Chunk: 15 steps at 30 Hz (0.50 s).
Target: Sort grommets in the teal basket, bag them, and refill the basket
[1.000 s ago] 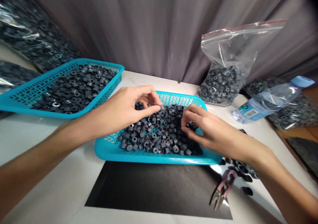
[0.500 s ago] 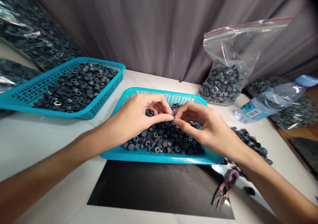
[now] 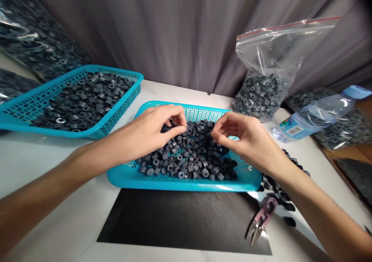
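Note:
Over the middle blue basket [image 3: 186, 185] both hands hover, palms facing each other with a gap between them. My left hand [image 3: 157, 128] has its thumb and forefinger tips close together in a pinch; what lies between them, if anything, is hidden. On the right side, my right hand [image 3: 240, 134] also pinches, with the thumb tip near the forefinger, and I cannot make out what it holds. Beneath the fingers lies a heap of small dark grey ring-shaped pieces [image 3: 192, 157], short cylinders with a hole in them.
A second blue basket [image 3: 101, 127] of similar pieces stands at the left. Behind right are a zip bag [image 3: 258, 95] of pieces and a water bottle [image 3: 314, 117]. Pink-handled nippers [image 3: 261, 219] lie on a black sheet [image 3: 180, 219]. Loose dark pieces [image 3: 279, 192] lie beside my right forearm.
My hands have moved apart from where their fingertips met over the basket. The left went left, the right slightly right. The view has shifted a little.

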Tool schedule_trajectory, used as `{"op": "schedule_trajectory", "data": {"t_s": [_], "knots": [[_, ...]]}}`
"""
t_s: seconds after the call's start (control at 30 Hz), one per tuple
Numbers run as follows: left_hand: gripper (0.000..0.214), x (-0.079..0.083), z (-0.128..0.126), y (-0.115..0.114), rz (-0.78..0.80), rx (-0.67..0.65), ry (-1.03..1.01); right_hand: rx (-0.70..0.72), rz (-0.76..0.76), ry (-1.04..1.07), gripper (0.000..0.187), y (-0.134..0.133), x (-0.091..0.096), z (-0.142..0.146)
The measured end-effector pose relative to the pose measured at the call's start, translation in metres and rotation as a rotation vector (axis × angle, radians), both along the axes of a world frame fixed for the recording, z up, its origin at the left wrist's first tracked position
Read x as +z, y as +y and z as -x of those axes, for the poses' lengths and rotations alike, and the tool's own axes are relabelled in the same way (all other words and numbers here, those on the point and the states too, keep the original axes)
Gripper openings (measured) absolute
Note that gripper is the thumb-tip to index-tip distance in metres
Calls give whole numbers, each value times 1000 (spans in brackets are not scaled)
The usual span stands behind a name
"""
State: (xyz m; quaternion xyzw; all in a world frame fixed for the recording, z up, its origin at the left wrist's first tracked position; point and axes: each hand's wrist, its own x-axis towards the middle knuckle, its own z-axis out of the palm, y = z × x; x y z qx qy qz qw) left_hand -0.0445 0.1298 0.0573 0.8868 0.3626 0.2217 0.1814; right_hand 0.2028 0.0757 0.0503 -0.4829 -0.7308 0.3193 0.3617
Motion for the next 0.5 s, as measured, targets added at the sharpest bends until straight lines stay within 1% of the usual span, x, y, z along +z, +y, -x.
{"op": "schedule_trajectory", "data": {"t_s": [0.1, 0.17, 0.23, 0.3, 0.37, 0.43, 0.5], "knots": [[15, -7, 6, 3, -80, -2, 176, -85, -89, -200, 7, 5, -2, -9], [18, -11, 4, -2, -103, 0, 210, -131, -165, -350, 9, 7, -6, -12], [17, -14, -2, -11, -112, -64, 228, -148, -207, -470, 13, 8, -10, -13], [14, -15, -8, -19, -107, -152, 254, -131, -197, -544, 20, 8, -12, -14], [13, -16, -12, -25, -84, -204, 291, -106, -186, -578, 27, 7, -10, -15], [14, -17, -14, -27, -72, -212, 308, -72, -188, -593, 29, 5, -5, -17], [16, -17, -15, -26, -80, -200, 300, 3, -160, -604, 26, 3, 1, -21]]}}
